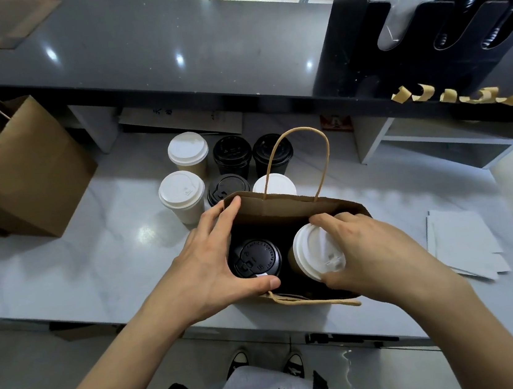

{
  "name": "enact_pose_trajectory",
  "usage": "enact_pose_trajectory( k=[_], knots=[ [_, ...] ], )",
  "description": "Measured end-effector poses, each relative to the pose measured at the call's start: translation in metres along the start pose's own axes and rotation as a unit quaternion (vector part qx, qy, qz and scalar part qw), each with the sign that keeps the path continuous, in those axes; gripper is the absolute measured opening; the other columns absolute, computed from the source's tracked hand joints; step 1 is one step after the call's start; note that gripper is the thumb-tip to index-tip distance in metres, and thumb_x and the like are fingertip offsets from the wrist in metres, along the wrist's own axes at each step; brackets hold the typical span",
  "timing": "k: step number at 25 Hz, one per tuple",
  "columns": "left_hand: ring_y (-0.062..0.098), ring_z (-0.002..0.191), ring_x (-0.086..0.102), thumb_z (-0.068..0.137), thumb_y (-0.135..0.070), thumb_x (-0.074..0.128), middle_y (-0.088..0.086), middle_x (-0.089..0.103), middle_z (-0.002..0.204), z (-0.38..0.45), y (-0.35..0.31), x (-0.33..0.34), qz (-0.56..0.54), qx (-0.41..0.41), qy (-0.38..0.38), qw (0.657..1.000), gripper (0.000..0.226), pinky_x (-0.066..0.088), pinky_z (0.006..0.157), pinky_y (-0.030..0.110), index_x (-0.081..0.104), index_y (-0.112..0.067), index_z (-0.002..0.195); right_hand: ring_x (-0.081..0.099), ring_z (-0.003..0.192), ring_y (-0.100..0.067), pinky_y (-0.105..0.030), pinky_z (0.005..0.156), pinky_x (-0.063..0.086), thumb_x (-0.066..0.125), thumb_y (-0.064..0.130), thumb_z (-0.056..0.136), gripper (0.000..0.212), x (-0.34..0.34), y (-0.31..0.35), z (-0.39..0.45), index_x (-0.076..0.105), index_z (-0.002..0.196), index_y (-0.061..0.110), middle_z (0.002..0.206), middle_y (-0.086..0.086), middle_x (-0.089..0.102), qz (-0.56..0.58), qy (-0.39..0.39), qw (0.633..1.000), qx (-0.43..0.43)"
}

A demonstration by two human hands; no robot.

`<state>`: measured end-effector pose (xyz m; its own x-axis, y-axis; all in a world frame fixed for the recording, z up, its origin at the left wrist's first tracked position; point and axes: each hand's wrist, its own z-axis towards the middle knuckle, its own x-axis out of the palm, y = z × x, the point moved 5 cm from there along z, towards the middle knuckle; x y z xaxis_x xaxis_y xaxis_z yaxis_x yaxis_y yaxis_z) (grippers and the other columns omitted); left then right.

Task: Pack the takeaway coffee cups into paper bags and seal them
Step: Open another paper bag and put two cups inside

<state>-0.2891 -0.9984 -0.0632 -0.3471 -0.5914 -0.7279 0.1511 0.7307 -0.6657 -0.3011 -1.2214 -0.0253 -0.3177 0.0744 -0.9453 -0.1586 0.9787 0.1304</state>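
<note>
At the centre of the frame your open bag (282,205) stands on the counter (95,262) with two cups inside, side by side. Six more cups (224,166) cluster just behind it, and a bigger bag (29,170) sits at the left edge.

Brown paper bag (282,204); black-lidded cup (254,258) and white-lidded tan cup (315,251) seen inside; tabletop (95,262) white, faintly marbled.
</note>
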Motion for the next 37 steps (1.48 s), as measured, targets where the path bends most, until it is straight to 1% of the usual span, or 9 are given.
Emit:
enact_pose_trajectory(
  k=[3, 8, 15, 19, 22, 26, 29, 32, 37],
  knots=[
    [0.005, 0.148, 0.02, 0.055, -0.08, 0.073, -0.033, 0.003, 0.156, 0.0, 0.0, 0.0, -0.002, 0.002, 0.001, 1.0, 0.128, 0.033, 0.118, 0.04, 0.0, -0.05, 0.156, 0.057, 0.111, -0.017, -0.029, 0.076, 0.049, 0.069, 0.042, 0.081, 0.08, 0.009, -0.001, 0.009, 0.029, 0.15, 0.039, 0.129, 0.01, 0.053, -0.033, 0.001, 0.999, 0.003],
    [0.005, 0.147, 0.022, 0.053, -0.083, 0.07, -0.032, 0.003, 0.157, -0.001, 0.0, 0.001, -0.004, 0.006, 0.002, 1.0, 0.129, 0.034, 0.118, 0.039, 0.0, -0.05, 0.156, 0.058, 0.114, -0.02, -0.028, 0.07, 0.04, 0.073, 0.04, 0.085, 0.084, 0.021, -0.001, 0.017, 0.026, 0.155, 0.036, 0.137, 0.008, 0.045, -0.073, 0.0, 0.997, 0.005],
    [0.005, 0.147, 0.022, 0.056, -0.082, 0.07, -0.031, 0.003, 0.157, -0.002, -0.001, -0.001, -0.001, 0.008, 0.006, 1.0, 0.129, 0.035, 0.117, 0.041, -0.002, -0.048, 0.157, 0.056, 0.117, -0.021, -0.028, 0.079, 0.033, 0.073, 0.028, 0.086, 0.078, 0.023, 0.007, 0.024, 0.032, 0.152, 0.035, 0.131, 0.004, 0.051, -0.096, -0.007, 0.995, -0.024],
    [0.003, 0.147, 0.021, 0.057, -0.08, 0.073, -0.031, 0.003, 0.157, -0.002, -0.001, -0.001, 0.0, 0.012, 0.004, 1.0, 0.129, 0.034, 0.117, 0.038, -0.001, -0.047, 0.157, 0.058, 0.114, -0.023, -0.031, 0.084, 0.037, 0.074, 0.026, 0.084, 0.077, 0.023, 0.009, 0.025, 0.034, 0.15, 0.034, 0.128, 0.003, 0.056, -0.127, 0.005, 0.991, -0.04],
    [0.003, 0.147, 0.02, 0.059, -0.077, 0.076, -0.032, 0.003, 0.157, -0.002, -0.001, 0.0, -0.002, 0.014, 0.002, 1.0, 0.128, 0.034, 0.117, 0.037, -0.001, -0.048, 0.157, 0.062, 0.109, -0.022, -0.032, 0.082, 0.037, 0.071, 0.022, 0.085, 0.07, 0.028, 0.009, 0.027, 0.039, 0.146, 0.032, 0.122, 0.003, 0.061, -0.152, 0.02, 0.987, -0.041],
    [0.002, 0.148, 0.019, 0.055, -0.081, 0.072, -0.031, 0.004, 0.158, -0.001, -0.001, -0.001, -0.003, 0.013, 0.003, 1.0, 0.129, 0.033, 0.118, 0.038, 0.0, -0.048, 0.157, 0.065, 0.104, -0.023, -0.034, 0.084, 0.038, 0.067, 0.014, 0.086, 0.056, 0.035, 0.012, 0.035, 0.047, 0.137, 0.025, 0.11, 0.003, 0.067, -0.184, 0.033, 0.982, -0.035],
    [0.002, 0.147, 0.02, 0.054, -0.082, 0.07, -0.031, 0.004, 0.158, -0.001, -0.001, -0.001, -0.005, 0.014, 0.002, 1.0, 0.128, 0.033, 0.118, 0.037, 0.0, -0.05, 0.156, 0.067, 0.102, -0.023, -0.034, 0.092, 0.04, 0.064, 0.014, 0.088, 0.046, 0.038, 0.011, 0.041, 0.051, 0.131, 0.022, 0.106, 0.002, 0.07, -0.22, 0.047, 0.974, -0.029],
    [0.001, 0.147, 0.02, 0.054, -0.082, 0.07, -0.03, 0.005, 0.159, -0.001, -0.002, -0.001, -0.006, 0.015, 0.003, 1.0, 0.127, 0.034, 0.117, 0.036, -0.001, -0.051, 0.155, 0.068, 0.103, -0.022, -0.037, 0.102, 0.036, 0.062, 0.014, 0.088, 0.037, 0.038, 0.012, 0.042, 0.055, 0.124, 0.022, 0.105, 0.003, 0.072, -0.238, 0.048, 0.97, -0.029],
    [0.003, 0.147, 0.021, 0.054, -0.083, 0.069, -0.03, 0.005, 0.159, -0.001, -0.002, -0.001, -0.001, 0.017, 0.003, 1.0, 0.128, 0.035, 0.117, 0.038, -0.001, -0.051, 0.156, 0.067, 0.103, -0.024, -0.041, 0.104, 0.032, 0.056, 0.012, 0.09, 0.032, 0.041, 0.019, 0.041, 0.059, 0.119, 0.022, 0.103, 0.002, 0.073, -0.252, 0.046, 0.966, -0.017]
  ],
)
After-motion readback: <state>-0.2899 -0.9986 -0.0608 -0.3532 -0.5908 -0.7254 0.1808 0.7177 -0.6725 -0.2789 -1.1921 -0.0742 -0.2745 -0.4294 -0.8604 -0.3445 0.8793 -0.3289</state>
